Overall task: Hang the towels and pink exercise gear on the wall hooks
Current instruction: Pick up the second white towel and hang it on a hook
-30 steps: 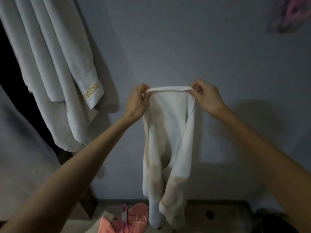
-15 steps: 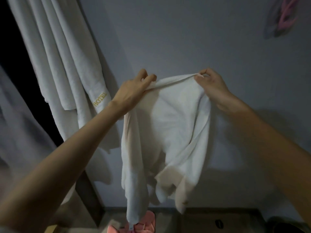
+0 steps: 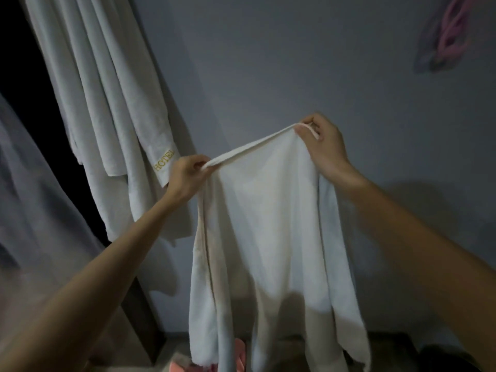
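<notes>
- I hold a white towel (image 3: pixel 268 224) up in front of the grey wall (image 3: pixel 295 63), stretched out between my two hands.
- My left hand (image 3: pixel 188 175) is pinched shut on the towel's upper left corner, fingers curled around the hem.
- My right hand (image 3: pixel 324 146) grips the upper right corner, sitting higher than the left.
- The top edge therefore slopes, rising from lower left to upper right.
- The towel's long axis runs downward; the cloth hangs in loose folds, its bottom corners down near the floor.
- To the left, a larger white towel (image 3: pixel 112 108) marked "HOTEL" in gold hangs on the wall, just beside my left hand.
- A pink item (image 3: pixel 451 30) hangs high on the wall at upper right, well apart from the towel; it is blurred.
- Something pink (image 3: pixel 239 355) lies on the floor, partly hidden behind the towel's lower edge.
</notes>
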